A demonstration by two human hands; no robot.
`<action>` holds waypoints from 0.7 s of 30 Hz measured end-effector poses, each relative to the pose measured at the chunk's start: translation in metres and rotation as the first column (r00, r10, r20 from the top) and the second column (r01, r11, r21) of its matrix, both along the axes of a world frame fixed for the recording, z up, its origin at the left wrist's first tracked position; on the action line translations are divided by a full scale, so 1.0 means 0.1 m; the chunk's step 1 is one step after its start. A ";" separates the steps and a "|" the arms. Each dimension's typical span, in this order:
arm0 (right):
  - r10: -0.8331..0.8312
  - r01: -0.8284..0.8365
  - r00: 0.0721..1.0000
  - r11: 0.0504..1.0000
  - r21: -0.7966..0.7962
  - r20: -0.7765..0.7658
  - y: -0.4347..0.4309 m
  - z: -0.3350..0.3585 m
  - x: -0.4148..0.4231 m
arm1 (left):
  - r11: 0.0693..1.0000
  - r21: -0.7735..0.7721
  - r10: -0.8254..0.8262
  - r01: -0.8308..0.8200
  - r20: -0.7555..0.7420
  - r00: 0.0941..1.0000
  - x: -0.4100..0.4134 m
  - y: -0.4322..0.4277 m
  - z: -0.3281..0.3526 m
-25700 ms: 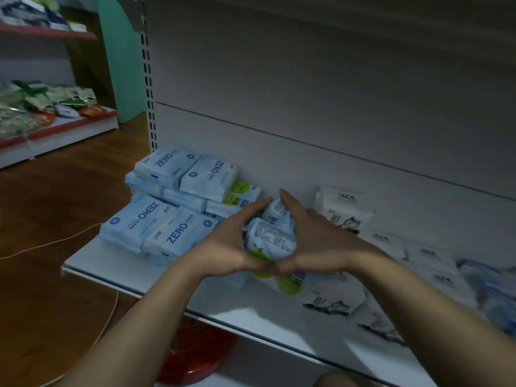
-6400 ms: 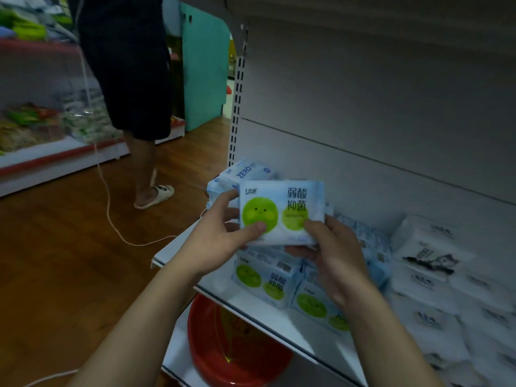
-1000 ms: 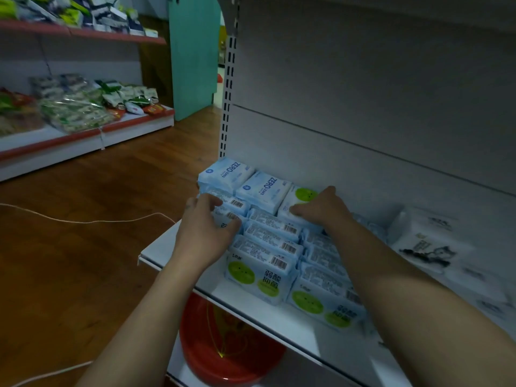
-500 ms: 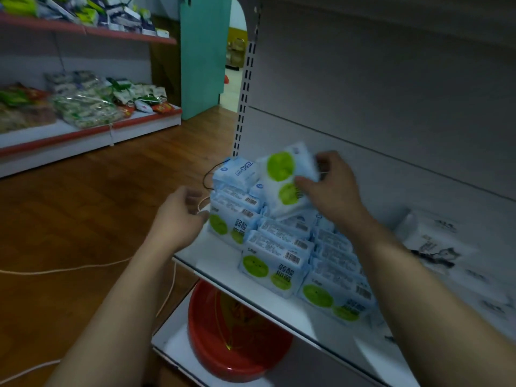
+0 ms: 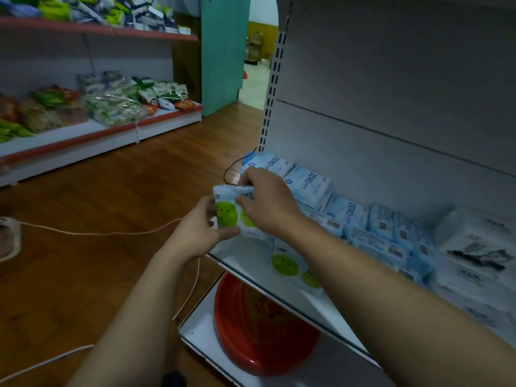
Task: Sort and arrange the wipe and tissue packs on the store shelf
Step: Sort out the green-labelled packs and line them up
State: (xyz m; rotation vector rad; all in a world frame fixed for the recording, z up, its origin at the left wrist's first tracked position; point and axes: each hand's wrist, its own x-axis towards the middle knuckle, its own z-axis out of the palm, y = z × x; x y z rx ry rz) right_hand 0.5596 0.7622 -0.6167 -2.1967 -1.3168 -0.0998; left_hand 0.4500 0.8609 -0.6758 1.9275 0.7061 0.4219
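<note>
Both my hands hold one light-blue wipe pack with green circles [image 5: 226, 216] upright over the left front corner of the white shelf [image 5: 245, 251]. My left hand [image 5: 199, 230] grips its left edge from below. My right hand [image 5: 265, 203] grips its top and right side. Another green-circle pack [image 5: 290, 268] stands on the shelf just right of it, partly behind my right forearm. Blue "ZERO" packs [image 5: 305, 181] lie at the back left. Rows of blue packs [image 5: 391, 236] fill the middle. White tissue packs with black drawings [image 5: 480, 247] lie at the right.
A red plastic basin [image 5: 259, 331] sits on the lower shelf under the packs. White cords [image 5: 92, 233] run across the wooden floor at the left. Another shelf unit with snack bags [image 5: 111, 107] stands across the aisle. A dark cable [image 5: 231, 170] loops by the shelf's left upright.
My right hand has brought the green-circle pack down and left from above the stack to the shelf's front corner. My left hand, free before, now grips it too.
</note>
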 end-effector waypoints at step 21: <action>0.111 -0.111 0.991 0.994 0.006 -0.080 -0.07 -0.07 0.00 | 0.989 -0.146 0.065 -0.039 0.178 0.982 0.00 0.14 -0.22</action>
